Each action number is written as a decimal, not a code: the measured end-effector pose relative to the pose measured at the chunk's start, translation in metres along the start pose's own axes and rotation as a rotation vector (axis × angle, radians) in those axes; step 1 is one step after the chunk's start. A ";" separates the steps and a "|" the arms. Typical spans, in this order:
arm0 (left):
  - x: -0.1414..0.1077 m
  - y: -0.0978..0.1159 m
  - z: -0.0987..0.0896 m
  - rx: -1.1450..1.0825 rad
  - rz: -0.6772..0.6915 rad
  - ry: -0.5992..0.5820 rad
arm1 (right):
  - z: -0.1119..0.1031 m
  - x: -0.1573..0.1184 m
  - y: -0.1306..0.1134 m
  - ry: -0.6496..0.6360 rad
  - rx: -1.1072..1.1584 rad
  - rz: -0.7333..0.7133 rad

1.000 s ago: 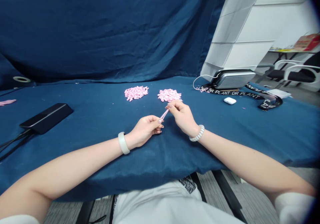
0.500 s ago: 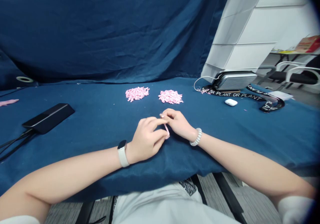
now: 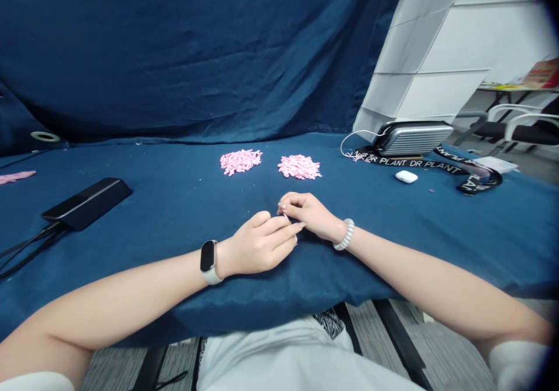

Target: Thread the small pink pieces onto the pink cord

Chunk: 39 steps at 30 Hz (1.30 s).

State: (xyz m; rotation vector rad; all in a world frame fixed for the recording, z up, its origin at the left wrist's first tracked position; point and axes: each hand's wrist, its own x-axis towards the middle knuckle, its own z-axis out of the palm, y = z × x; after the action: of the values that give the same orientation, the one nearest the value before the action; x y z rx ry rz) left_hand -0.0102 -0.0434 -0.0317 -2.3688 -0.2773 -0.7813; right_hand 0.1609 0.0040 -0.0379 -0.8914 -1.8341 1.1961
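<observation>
Grip, left to right. Left hand curled, fingers turned inward, wrist low, a fitness band on that wrist. Right hand angled in from the other side, fingers bent downward, a coil bracelet on its wrist. Fingertips of both hands are brought together, almost fully closed, and a small pink piece is held between them (mostly hidden by the fingers; which hand has the firmer hold cannot be told). Both forearms are laid across the cloth, apparently so that the fingers are steadied for fine work.

Ahead of the grip, two heaps of small pink pieces are kept well apart: left heap, right heap. Both appear to be placed within easy reach.

The table is covered by blue cloth. Far left of the grip: a pink strip, then a flat black case with black cables trailing off. Beyond and right of the grip: a silver hard case with a white cable, a black "DR PLANT" lanyard, a white earbud case and white paper.

Room: blue backdrop cloth behind, white panelled partition to the right, chairs beyond it, and a cardboard box on a far table.
</observation>
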 end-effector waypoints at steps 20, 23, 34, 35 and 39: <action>-0.007 -0.004 0.017 -0.491 -0.341 0.008 | 0.000 0.003 0.005 0.084 0.024 0.053; -0.005 -0.004 0.017 -0.578 -0.480 0.066 | 0.000 0.003 0.007 0.109 0.049 0.065; 0.003 -0.013 0.025 -1.277 -1.436 0.205 | 0.002 0.007 0.014 0.296 0.017 0.038; 0.003 -0.012 0.026 -1.366 -1.480 0.222 | 0.003 0.007 0.014 0.306 0.014 0.034; 0.004 -0.012 0.027 -1.660 -1.601 0.255 | 0.003 0.005 0.011 0.318 -0.028 -0.013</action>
State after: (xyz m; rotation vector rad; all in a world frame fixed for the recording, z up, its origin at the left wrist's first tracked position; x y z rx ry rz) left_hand 0.0013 -0.0171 -0.0406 -2.7499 -2.2692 -2.8002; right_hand 0.1572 0.0108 -0.0482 -1.0205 -1.6000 0.9602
